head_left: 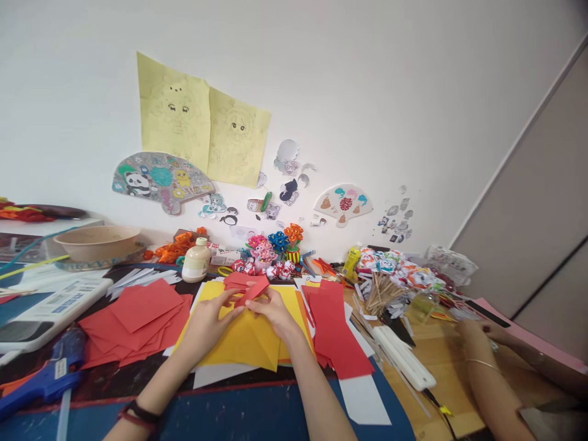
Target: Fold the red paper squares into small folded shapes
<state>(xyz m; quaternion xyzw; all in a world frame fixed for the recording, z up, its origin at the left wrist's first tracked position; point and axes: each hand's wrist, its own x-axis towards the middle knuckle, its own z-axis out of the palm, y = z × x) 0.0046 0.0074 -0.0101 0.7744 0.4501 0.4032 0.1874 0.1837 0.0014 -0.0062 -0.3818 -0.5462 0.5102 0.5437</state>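
Note:
A small folded piece of red paper is held between both hands above yellow sheets. My left hand pinches its left side, with thumb and fingers close together. From the right, my right hand grips the same red piece with thumb and forefinger. More red paper lies just behind the fingers. To the left is a pile of red squares, and to the right a stack of longer red sheets.
A blue glue gun lies at the lower left, near a white power strip. A cream bottle and paper flowers stand behind. Another white strip is at right, beside another person's hands.

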